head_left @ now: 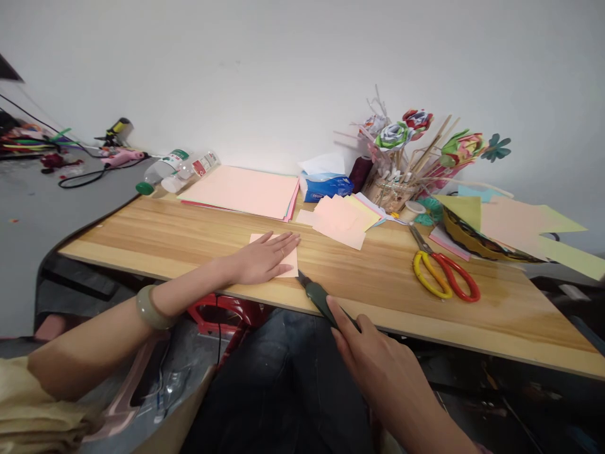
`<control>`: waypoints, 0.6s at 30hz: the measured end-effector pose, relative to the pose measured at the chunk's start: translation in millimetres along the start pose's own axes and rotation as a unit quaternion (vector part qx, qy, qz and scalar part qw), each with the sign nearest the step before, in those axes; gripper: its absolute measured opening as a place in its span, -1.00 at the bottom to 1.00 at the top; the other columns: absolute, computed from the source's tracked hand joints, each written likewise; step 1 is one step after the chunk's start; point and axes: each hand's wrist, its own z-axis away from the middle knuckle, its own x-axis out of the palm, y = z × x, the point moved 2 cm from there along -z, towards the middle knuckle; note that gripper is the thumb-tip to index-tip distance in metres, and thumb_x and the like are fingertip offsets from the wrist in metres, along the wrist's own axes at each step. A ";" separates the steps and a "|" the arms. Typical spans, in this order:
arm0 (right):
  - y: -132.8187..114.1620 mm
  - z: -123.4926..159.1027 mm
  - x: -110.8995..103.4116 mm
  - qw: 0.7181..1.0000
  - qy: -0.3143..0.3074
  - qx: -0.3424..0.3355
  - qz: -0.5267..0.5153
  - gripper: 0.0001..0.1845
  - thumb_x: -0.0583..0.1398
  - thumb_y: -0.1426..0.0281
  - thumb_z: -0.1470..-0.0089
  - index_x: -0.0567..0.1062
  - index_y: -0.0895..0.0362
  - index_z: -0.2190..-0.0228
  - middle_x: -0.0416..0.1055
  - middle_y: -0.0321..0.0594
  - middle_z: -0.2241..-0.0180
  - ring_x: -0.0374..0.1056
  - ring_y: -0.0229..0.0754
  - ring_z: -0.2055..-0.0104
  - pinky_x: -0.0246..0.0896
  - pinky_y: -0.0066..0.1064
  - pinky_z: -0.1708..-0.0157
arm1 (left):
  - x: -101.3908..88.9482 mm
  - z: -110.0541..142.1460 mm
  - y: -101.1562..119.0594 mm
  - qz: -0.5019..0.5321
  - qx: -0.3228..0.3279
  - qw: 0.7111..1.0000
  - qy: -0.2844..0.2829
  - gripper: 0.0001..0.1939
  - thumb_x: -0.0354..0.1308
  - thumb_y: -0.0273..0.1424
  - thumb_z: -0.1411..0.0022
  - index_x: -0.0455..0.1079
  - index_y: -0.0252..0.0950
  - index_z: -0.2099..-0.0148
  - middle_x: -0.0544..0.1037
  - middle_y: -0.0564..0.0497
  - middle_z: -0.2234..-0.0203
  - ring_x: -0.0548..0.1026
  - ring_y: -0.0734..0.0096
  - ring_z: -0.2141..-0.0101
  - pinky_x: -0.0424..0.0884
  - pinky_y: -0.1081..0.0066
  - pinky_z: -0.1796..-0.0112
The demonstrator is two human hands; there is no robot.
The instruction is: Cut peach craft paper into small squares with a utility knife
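Observation:
My left hand [259, 258] lies flat, fingers stretched out, on a small pale pink sheet of paper [288, 265] near the front edge of the wooden board. Much of that sheet is covered by the palm. In my right hand [373, 343] is a dark green utility knife [320, 297], the index finger laid along its handle. Its tip points at the lower right corner of the sheet; whether it touches the paper I cannot tell. Beyond the hands are a fanned pile of small paper pieces [338, 221] and a stack of large pink sheets [241, 191].
Scissors [444, 271] with red and yellow handles lie to the right. Behind stand a blue tissue pack [326, 187] and a jar [390, 192] of sticks and paper flowers. A basket [472, 239] holds coloured paper. Two plastic bottles [163, 170] and a pink glue gun [123, 157] are left.

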 end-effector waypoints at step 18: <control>-1.1 -21.1 -0.9 0.989 -0.140 0.031 -0.032 -0.48 0.02 0.30 -0.20 0.12 0.00 -0.18 0.42 -0.25 0.41 0.44 -0.19 0.50 0.11 -0.46 0.66 | 2.8 -1.3 -0.7 -0.030 -0.039 0.999 -0.016 -0.28 -0.47 -0.03 -0.33 -0.32 -0.47 -0.33 -0.28 -0.21 -0.29 -0.29 0.26 -0.27 -0.24 0.16 -0.19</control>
